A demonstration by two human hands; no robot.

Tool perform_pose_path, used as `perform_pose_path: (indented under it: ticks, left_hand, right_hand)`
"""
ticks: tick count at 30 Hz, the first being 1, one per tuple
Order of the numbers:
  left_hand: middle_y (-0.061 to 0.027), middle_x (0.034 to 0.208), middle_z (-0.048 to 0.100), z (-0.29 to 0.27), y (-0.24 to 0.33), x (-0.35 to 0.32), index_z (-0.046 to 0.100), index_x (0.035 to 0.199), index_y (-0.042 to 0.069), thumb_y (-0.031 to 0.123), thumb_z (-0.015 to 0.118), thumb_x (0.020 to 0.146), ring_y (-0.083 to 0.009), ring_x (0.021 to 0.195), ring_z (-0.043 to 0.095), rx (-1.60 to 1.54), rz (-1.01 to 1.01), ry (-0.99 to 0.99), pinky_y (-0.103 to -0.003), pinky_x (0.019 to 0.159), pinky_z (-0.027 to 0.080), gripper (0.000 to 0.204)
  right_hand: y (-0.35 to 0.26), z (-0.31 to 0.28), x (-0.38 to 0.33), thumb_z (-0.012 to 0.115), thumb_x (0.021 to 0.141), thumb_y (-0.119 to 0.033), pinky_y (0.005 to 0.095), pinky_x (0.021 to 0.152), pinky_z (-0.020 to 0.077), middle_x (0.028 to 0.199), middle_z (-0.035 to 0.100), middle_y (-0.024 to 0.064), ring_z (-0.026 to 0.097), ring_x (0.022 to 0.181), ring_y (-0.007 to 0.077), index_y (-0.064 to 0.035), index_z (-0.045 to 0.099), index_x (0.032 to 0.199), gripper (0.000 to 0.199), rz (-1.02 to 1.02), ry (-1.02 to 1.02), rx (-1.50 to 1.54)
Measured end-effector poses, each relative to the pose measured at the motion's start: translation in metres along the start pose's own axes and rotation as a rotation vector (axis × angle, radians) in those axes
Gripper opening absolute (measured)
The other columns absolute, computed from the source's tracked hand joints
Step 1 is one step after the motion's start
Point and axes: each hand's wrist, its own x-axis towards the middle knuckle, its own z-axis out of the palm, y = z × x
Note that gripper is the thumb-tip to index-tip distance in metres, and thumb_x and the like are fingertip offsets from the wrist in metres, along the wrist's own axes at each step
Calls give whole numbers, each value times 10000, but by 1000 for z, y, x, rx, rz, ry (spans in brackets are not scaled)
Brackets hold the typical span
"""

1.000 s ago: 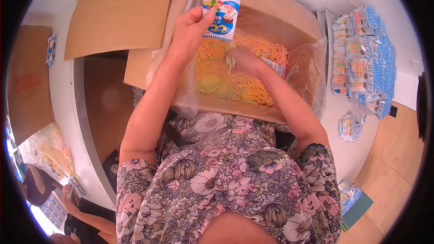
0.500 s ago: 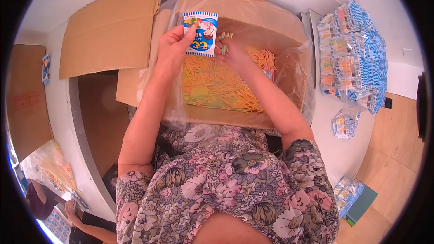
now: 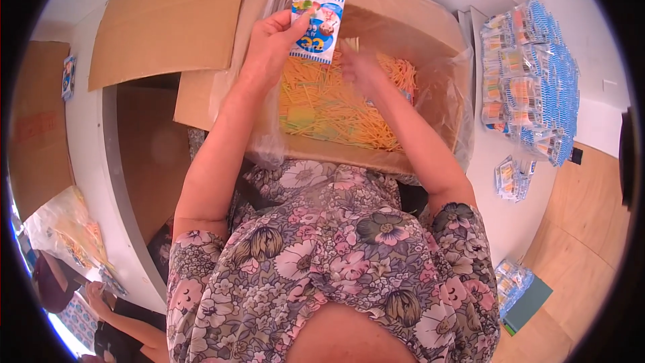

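Observation:
My left hand (image 3: 267,50) pinches a small blue-and-white packet (image 3: 321,37) by its left side, thumb on the printed front. The packet is upright over the far left part of an open cardboard box (image 3: 430,35) lined with a clear plastic bag (image 3: 267,151). To the right of the packet, and apart from it, is my right hand (image 3: 364,72), blurred by motion. A small bunch of short pale sticks (image 3: 351,44) shows at its fingertips. Below both hands, many thin yellow, orange and pale green sticks (image 3: 339,111) fill the box bottom.
Stacked filled packets (image 3: 531,81) stand right of the box, with a smaller pile (image 3: 514,178) nearer. A cardboard flap (image 3: 168,27) spreads at the left. Another person's hand (image 3: 97,299) shows at the lower left, near a plastic bag of sticks (image 3: 70,235).
The view has shifted slightly. My left hand and the packet have moved up and right; my right hand has moved right, away from the packet, with the pale sticks.

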Motion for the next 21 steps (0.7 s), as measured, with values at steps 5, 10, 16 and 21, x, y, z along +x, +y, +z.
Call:
perform_pose_path:
  ticks: [5, 10, 16, 21]
  left_hand:
    - [-26, 835, 664, 5, 2, 3, 640, 960, -17, 145, 598, 886, -54, 710, 596, -77, 6, 6, -208, 662, 475, 183]
    - [-29, 840, 666, -3, 1, 2, 643, 960, -18, 138, 603, 882, -57, 706, 600, -109, 13, 31, -210, 658, 482, 180]
    - [-30, 844, 670, 6, 5, 1, 652, 968, -18, 158, 618, 876, -52, 709, 602, -102, 71, 19, -206, 654, 486, 202]
    - [-31, 841, 671, 11, 5, -1, 659, 965, -17, 169, 624, 875, -49, 710, 601, -110, 68, 9, -204, 654, 485, 209]
  right_hand:
    - [29, -18, 107, 598, 883, -234, 283, 342, 306, 556, 445, 6, 387, 416, 114, -83, 549, 865, 160, -104, 113, 121]
    - [55, -3, 78, 613, 853, -261, 320, 461, 404, 668, 543, 60, 506, 543, 156, -60, 587, 874, 203, -177, -121, -375]
    - [30, 66, -26, 647, 784, -290, 391, 745, 499, 911, 654, 180, 635, 907, 293, -9, 651, 925, 314, -314, -339, -1741]
    - [27, 59, -26, 657, 759, -266, 408, 745, 499, 905, 653, 173, 627, 883, 319, -27, 663, 905, 280, -301, -193, -1787]
